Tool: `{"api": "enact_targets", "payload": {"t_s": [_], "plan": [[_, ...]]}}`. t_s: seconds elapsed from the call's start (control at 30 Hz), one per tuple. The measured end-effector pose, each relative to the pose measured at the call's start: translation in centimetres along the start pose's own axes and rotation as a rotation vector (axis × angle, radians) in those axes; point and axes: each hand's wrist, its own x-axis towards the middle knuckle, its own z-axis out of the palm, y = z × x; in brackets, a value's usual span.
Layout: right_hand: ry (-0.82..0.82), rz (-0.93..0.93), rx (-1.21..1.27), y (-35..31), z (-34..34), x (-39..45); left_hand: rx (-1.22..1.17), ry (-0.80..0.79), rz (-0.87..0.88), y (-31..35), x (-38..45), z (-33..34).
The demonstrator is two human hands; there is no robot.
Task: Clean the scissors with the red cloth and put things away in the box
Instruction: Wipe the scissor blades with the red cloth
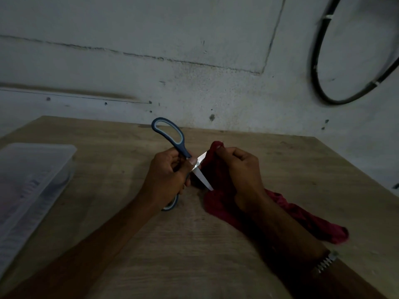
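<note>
Scissors with blue-grey plastic handles and steel blades (172,152), blades apart, sit mid-frame above the wooden bench (194,244); the left hand (168,175) has its grip closed round the handles. The right hand (239,169) pinches the crumpled red cloth (218,203) over one blade, so wiping seems underway. Next likely comes stowing everything in the clear plastic box (32,169) at left; no writing is legible.

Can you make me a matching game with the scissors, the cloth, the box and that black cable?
Things:
1. scissors
2. red cloth
3. box
4. black cable

Places:
A. on the wall
B. gripped in the right hand
C. on the table's left side
D. held in the left hand

Pairs: 1-D, 2-B, 3-C, 4-A
</note>
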Motion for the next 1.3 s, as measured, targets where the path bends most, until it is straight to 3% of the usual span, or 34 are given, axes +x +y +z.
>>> {"api": "enact_targets", "payload": {"t_s": [0.43, 0.57, 0.67, 0.8, 0.97, 1.17, 1.3], "plan": [[0.019, 0.305, 0.328, 0.0, 0.3, 0.8, -0.036, -0.024, -0.053, -0.1, 0.0, 0.9], [-0.079, 0.268, 0.284, -0.2, 0.0, 0.4, -0.076, 0.007, -0.06, -0.3, 0.1, 0.7], [-0.156, 0.116, 0.146, -0.3, 0.1, -0.1, -0.08, 0.004, -0.044, -0.1, 0.0, 0.6], [-0.1, 0.065, 0.111, -0.5, 0.7, -0.8, -0.072, 0.001, -0.023, 0.0, -0.2, 0.8], [0.059, 0.23, 0.261, -1.0, 0.2, -0.3, -0.107, -0.052, -0.025, 0.4, -0.8, 1.6], [0.037, 0.311, 0.359, -0.4, -0.7, 0.8, -0.2, 0.026, -0.113, 0.2, -0.3, 0.8], [-0.19, 0.158, 0.02, -0.5, -0.1, -0.4, -0.222, 0.07, -0.126, 0.1, -0.1, 0.4]]}}
